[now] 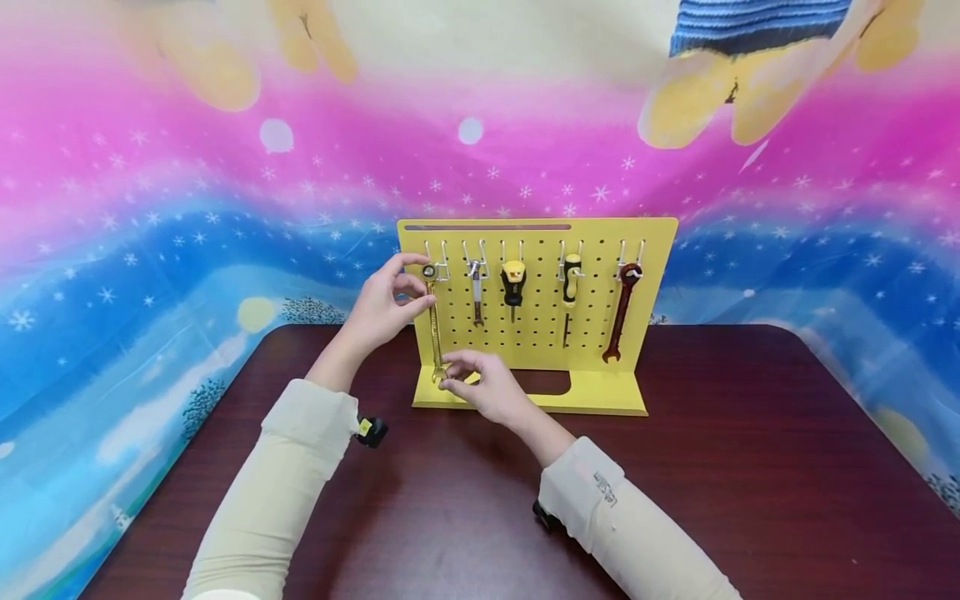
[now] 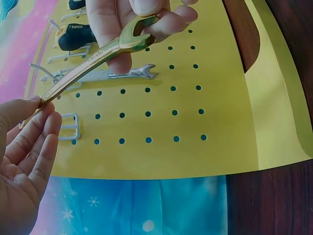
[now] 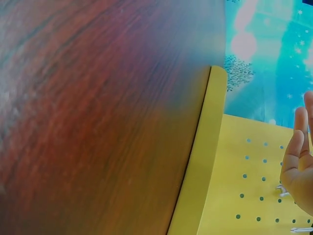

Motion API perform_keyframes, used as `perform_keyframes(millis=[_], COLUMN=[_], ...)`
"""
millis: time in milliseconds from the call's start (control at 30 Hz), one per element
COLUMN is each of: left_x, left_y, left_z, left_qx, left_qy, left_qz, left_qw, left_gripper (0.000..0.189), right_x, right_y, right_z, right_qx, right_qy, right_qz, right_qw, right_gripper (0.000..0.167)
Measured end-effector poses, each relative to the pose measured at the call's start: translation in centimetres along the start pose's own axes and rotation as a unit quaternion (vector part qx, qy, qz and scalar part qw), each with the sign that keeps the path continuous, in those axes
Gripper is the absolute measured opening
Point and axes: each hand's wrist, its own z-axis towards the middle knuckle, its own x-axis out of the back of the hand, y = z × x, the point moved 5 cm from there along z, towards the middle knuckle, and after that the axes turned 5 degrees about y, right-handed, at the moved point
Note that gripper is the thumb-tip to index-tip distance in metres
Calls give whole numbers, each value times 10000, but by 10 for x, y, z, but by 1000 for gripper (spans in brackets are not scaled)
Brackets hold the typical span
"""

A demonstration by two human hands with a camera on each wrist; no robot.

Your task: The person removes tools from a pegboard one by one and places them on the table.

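A shiny gold wrench (image 1: 435, 329) stands nearly upright in front of the yellow pegboard (image 1: 542, 308), at its left side. My left hand (image 1: 386, 304) pinches it near the ring end, thumb against fingers, as the left wrist view also shows. Lower down, my right hand (image 1: 486, 387) holds the open end between thumb and fingers. In the left wrist view, the wrench's open end (image 2: 134, 36) lies across the right hand's fingers (image 2: 171, 24). Behind the ring end is a white wire hook (image 2: 71, 127). Only part of the right hand (image 3: 298, 171) shows in the right wrist view.
To the right, hooks on the board carry a small silver wrench (image 1: 477, 296), a stubby screwdriver (image 1: 513, 283), a longer yellow-and-black screwdriver (image 1: 571, 287) and a dark red wrench (image 1: 621, 312). The board stands on a dark wooden table (image 1: 712, 442), before a printed cloth backdrop (image 1: 300, 183).
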Motion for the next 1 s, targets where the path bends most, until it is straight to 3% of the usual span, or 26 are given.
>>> perform_keyframes(millis=[567,1000], left_x=[8,2], left_y=[11,5], left_z=[-15,-27], left_qx=[-149,104], left_qy=[-62,-356], left_qz=[91,267], left_qw=[9998,9990], left_gripper=[53,56], right_x=[-5,-13], right_y=[-18,-20], right_z=[-12,-25], right_qx=[171,-377], right_qy=[-233,-859], right_qz=[207,908], right_qw=[9994,9914], right_gripper=[30,26])
